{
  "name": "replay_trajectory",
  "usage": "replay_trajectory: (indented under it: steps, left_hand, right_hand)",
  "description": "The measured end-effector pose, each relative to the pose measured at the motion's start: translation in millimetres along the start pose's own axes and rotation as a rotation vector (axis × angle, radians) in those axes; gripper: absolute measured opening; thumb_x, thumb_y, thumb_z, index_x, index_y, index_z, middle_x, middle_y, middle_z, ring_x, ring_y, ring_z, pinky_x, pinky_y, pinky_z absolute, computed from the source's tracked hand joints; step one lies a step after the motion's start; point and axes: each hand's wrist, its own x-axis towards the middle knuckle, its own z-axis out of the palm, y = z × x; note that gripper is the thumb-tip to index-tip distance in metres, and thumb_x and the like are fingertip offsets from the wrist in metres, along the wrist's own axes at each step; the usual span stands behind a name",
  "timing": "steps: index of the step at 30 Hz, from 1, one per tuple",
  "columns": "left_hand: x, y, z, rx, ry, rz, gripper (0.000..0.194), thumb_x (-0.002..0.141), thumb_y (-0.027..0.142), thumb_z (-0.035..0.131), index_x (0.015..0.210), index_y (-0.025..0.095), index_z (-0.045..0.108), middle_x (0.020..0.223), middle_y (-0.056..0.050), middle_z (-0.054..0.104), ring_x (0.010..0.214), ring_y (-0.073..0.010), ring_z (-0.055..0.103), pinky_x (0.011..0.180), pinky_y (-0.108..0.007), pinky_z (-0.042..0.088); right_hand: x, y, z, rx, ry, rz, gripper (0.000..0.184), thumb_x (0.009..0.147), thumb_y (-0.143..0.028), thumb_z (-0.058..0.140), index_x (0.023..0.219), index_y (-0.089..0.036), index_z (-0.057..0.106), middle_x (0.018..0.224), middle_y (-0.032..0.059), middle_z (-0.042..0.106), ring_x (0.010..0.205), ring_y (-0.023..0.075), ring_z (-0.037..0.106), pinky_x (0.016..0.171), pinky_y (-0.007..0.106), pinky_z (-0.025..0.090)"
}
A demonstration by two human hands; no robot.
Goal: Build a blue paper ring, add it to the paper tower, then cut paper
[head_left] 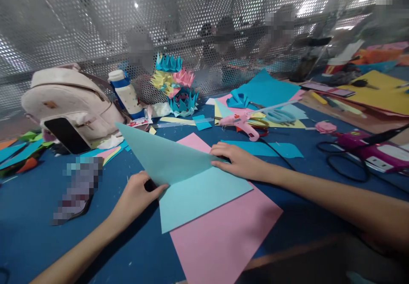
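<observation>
A light blue sheet of paper (pixel 201 196) is creased across its middle, its far half standing up at a slant and its near half lying low. My left hand (pixel 139 192) pinches it at the left end of the crease, thumb on top and fingers behind. At the right end, my right hand (pixel 234 160) grips the raised half, with the thumb on the near side and the fingers over the back. Beneath lies a pink sheet of paper (pixel 226 237), partly covered by the blue one.
Beyond my right hand lie a pink glue gun (pixel 241 124), scissors (pixel 279 115) and blue paper (pixel 268 88). Folded paper flowers (pixel 182 98) stand against the perforated metal screen. On the left are a bottle (pixel 124 92), backpack (pixel 68 98) and phones (pixel 67 134). A purple power strip (pixel 367 152) trails black cables.
</observation>
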Motion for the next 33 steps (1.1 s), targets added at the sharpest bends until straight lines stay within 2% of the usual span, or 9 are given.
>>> replay_trajectory:
  steps: [2, 7, 11, 16, 20, 28, 33]
  left_hand:
    - [-1.6, -3.4, -0.8, 0.001, 0.02, 0.037, 0.032, 0.078, 0.045, 0.06, 0.062, 0.017, 0.064, 0.069, -0.008, 0.071, 0.065, -0.0236, 0.064, 0.059, -0.032, 0.045]
    - [-3.6, -12.5, -2.2, 0.032, 0.069, 0.06, 0.027, 0.079, 0.041, 0.061, 0.066, 0.018, 0.068, 0.071, -0.008, 0.071, 0.067, -0.0244, 0.065, 0.058, -0.032, 0.046]
    - [-4.9, -17.8, -5.3, 0.049, 0.088, 0.18, 0.024, 0.082, 0.035, 0.062, 0.066, 0.02, 0.071, 0.073, -0.006, 0.074, 0.075, -0.0254, 0.067, 0.065, -0.033, 0.049]
    - [-7.1, -19.6, -10.9, 0.048, 0.113, 0.301, 0.018, 0.085, 0.029, 0.061, 0.074, 0.021, 0.073, 0.077, -0.003, 0.076, 0.074, -0.0224, 0.068, 0.07, -0.033, 0.048]
    - [-8.5, -21.7, -12.6, 0.04, 0.137, 0.184, 0.015, 0.08, 0.031, 0.063, 0.071, 0.022, 0.07, 0.072, -0.002, 0.073, 0.07, -0.0222, 0.065, 0.065, -0.032, 0.047]
    - [-7.2, -22.2, -17.6, -0.003, 0.073, -0.036, 0.028, 0.082, 0.046, 0.061, 0.07, 0.021, 0.063, 0.072, -0.002, 0.067, 0.071, -0.0221, 0.06, 0.064, -0.032, 0.042]
    - [-6.1, -20.9, -21.3, -0.064, 0.016, -0.051, 0.026, 0.087, 0.043, 0.056, 0.072, 0.022, 0.057, 0.07, 0.001, 0.062, 0.071, -0.019, 0.056, 0.066, -0.03, 0.039]
  right_hand:
    - [0.1, 0.7, 0.0, -0.028, -0.007, 0.002, 0.021, 0.097, -0.031, 0.049, 0.081, -0.018, 0.052, 0.083, 0.0043, 0.055, 0.083, 0.0203, 0.05, 0.084, 0.036, 0.04]
    - [-0.7, 5.5, 2.0, -0.067, -0.024, -0.031, 0.019, 0.097, -0.028, 0.05, 0.082, -0.018, 0.053, 0.083, 0.004, 0.056, 0.084, 0.0199, 0.051, 0.09, 0.038, 0.038]
    - [0.0, 7.1, 2.8, -0.077, -0.031, -0.034, 0.018, 0.097, -0.028, 0.051, 0.083, -0.018, 0.057, 0.084, 0.0044, 0.058, 0.085, 0.0203, 0.051, 0.087, 0.037, 0.038]
    - [1.2, 7.7, 2.8, -0.062, -0.024, -0.035, 0.016, 0.096, -0.027, 0.053, 0.083, -0.018, 0.059, 0.085, 0.0044, 0.061, 0.085, 0.0201, 0.053, 0.088, 0.036, 0.038]
    - [1.5, 9.7, 3.3, -0.058, -0.021, -0.035, 0.015, 0.095, -0.026, 0.055, 0.084, -0.018, 0.06, 0.085, 0.0036, 0.061, 0.085, 0.0193, 0.054, 0.092, 0.037, 0.037]
    - [2.2, 9.6, 3.1, -0.056, -0.027, -0.032, 0.015, 0.095, -0.025, 0.054, 0.084, -0.018, 0.06, 0.086, 0.0049, 0.062, 0.084, 0.0197, 0.053, 0.079, 0.033, 0.038]
    - [3.0, 9.1, 3.1, -0.074, -0.021, -0.037, 0.017, 0.096, -0.028, 0.053, 0.084, -0.018, 0.06, 0.087, 0.0058, 0.061, 0.084, 0.0202, 0.053, 0.075, 0.033, 0.039]
